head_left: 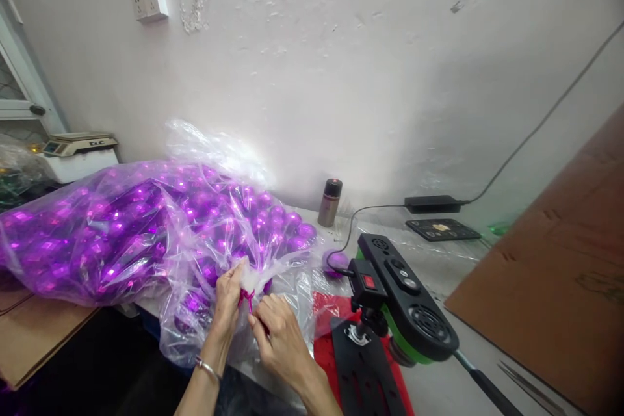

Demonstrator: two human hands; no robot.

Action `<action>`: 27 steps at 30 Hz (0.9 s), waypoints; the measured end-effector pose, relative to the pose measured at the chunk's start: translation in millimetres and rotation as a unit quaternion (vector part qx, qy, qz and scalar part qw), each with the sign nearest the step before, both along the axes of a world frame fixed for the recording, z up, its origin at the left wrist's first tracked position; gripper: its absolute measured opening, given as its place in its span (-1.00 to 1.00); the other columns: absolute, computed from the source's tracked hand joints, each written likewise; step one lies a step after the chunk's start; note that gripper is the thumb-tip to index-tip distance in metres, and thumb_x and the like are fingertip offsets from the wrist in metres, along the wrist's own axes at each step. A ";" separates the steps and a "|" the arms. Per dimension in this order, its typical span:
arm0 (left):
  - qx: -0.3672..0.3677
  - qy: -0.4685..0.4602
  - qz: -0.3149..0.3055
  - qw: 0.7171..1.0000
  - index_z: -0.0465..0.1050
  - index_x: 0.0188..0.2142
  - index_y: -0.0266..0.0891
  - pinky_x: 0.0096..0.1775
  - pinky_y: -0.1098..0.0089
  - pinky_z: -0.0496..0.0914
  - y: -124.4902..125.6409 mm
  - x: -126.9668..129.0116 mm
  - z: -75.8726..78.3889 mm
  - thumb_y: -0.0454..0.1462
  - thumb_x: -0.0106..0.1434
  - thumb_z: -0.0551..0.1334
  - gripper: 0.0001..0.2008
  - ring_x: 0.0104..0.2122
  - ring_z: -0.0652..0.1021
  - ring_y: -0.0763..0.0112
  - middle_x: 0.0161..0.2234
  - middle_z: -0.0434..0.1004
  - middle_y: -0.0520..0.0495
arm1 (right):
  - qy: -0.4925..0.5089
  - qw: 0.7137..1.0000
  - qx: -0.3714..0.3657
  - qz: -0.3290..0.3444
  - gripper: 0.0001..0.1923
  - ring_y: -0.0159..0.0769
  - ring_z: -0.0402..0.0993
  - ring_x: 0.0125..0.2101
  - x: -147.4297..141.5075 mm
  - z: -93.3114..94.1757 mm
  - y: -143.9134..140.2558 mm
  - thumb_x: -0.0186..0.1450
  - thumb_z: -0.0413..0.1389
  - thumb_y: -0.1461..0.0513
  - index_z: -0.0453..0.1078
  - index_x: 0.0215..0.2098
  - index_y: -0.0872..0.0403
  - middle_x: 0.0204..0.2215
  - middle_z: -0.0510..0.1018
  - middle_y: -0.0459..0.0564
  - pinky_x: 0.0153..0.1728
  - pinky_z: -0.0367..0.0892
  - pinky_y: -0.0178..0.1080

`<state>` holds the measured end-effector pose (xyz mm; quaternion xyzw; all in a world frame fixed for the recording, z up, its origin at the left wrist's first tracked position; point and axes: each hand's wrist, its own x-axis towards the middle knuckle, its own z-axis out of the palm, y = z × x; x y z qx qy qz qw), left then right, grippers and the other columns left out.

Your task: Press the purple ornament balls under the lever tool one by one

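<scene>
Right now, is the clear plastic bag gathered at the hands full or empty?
Not empty: many shiny purple balls show through the clear plastic bag. Whether it could take more, I cannot tell.

The bag (112, 234) blocks leftward, the machine (413, 298) rightward.

The head view looks forward and down — left fingers (233, 278) and right fingers (269, 313) near, wall (312, 78) beyond the tabletop (429, 391).
</scene>
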<state>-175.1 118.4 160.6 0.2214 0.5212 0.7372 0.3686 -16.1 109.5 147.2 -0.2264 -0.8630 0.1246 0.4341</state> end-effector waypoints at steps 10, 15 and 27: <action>-0.036 0.056 0.001 0.998 0.41 -0.59 -0.13 -0.48 0.39 0.19 9.1 3.3 6.7 0.24 -0.12 0.59 -0.40 -0.55 0.29 0.50 -0.60 0.34 0.15 | -0.022 1.000 -0.012 0.008 -0.65 -0.39 0.59 -0.44 37.1 14.0 18.5 0.50 0.20 0.41 0.40 -0.43 0.01 -0.48 0.59 -0.20 -0.35 0.33 -0.37; -0.085 0.093 -0.012 0.992 0.54 -0.59 -0.20 -0.45 0.37 0.23 9.5 -11.3 2.7 0.32 -0.19 0.57 -0.35 -0.53 0.39 0.40 -0.60 0.47 0.03 | 0.015 0.998 0.023 -0.064 -0.72 -0.31 0.68 -0.42 35.7 15.7 9.9 0.61 0.14 0.36 0.61 -0.23 0.01 -0.41 0.69 -0.13 -0.36 0.35 -0.29; -0.103 0.112 -0.038 0.988 0.47 -0.62 -0.16 -0.50 0.38 0.11 12.4 -12.3 4.0 0.21 0.03 0.61 -0.41 -0.61 0.34 0.45 -0.67 0.38 0.13 | -0.098 0.986 0.134 -0.029 -0.76 -0.28 0.68 -0.32 9.9 20.5 37.6 0.46 0.28 0.49 0.61 -0.07 0.06 -0.28 0.72 -0.08 -0.31 0.43 -0.28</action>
